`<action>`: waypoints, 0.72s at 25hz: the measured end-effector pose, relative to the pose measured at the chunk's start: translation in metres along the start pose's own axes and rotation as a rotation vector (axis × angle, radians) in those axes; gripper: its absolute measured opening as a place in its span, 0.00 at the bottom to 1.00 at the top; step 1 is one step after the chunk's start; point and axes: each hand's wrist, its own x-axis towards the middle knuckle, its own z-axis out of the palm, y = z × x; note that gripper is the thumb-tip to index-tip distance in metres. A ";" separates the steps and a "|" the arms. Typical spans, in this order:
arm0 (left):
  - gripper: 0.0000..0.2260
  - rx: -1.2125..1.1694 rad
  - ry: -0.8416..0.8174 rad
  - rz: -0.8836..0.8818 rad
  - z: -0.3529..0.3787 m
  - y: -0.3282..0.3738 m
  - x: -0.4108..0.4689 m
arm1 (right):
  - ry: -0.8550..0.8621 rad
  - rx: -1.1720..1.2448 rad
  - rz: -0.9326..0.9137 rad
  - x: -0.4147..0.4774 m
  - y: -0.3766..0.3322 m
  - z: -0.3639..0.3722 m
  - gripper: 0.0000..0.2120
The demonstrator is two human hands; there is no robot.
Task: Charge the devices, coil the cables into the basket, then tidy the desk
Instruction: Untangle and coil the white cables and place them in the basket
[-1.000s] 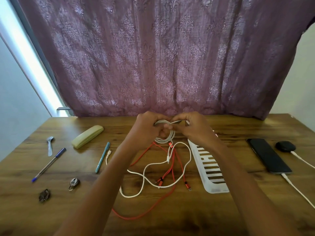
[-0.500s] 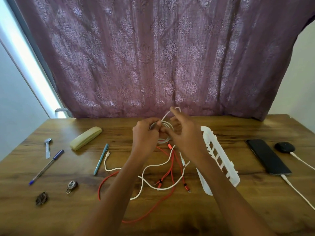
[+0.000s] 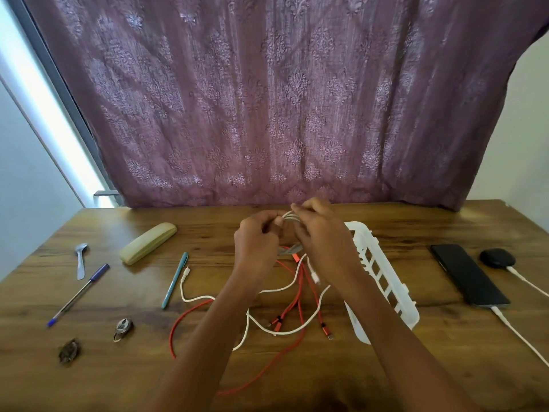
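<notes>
My left hand (image 3: 257, 242) and my right hand (image 3: 319, 233) meet above the desk's middle, both gripping a small coil of white cable (image 3: 290, 217). The loose rest of the white cable (image 3: 267, 327) trails down onto the wood, tangled with a red multi-head cable (image 3: 178, 325). A white slotted basket (image 3: 383, 272) stands tipped on its side just right of my right forearm. A black phone (image 3: 468, 275) and a black earbud case (image 3: 497, 258) lie at the right, each with a white charging cable plugged in.
On the left of the wooden desk (image 3: 297, 382) lie a spoon (image 3: 80, 258), a blue pen (image 3: 78, 294), a teal pen (image 3: 175, 279), a cream glasses case (image 3: 148, 242), a small metal clip (image 3: 123, 328) and a dark scrap (image 3: 69, 350). A purple curtain (image 3: 267, 99) hangs behind.
My hands kept winding the white cable, so more of it is coiled and less lies loose. The basket has tipped up from flat onto its side.
</notes>
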 end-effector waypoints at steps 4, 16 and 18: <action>0.09 -0.015 0.037 0.010 -0.001 0.005 0.000 | -0.079 0.223 0.112 0.005 0.002 -0.002 0.16; 0.08 0.007 0.022 0.064 -0.010 0.013 0.002 | -0.097 0.654 0.206 0.015 0.012 -0.010 0.20; 0.08 -0.065 0.014 0.045 -0.010 0.011 0.005 | -0.054 0.643 0.171 0.015 0.012 -0.011 0.17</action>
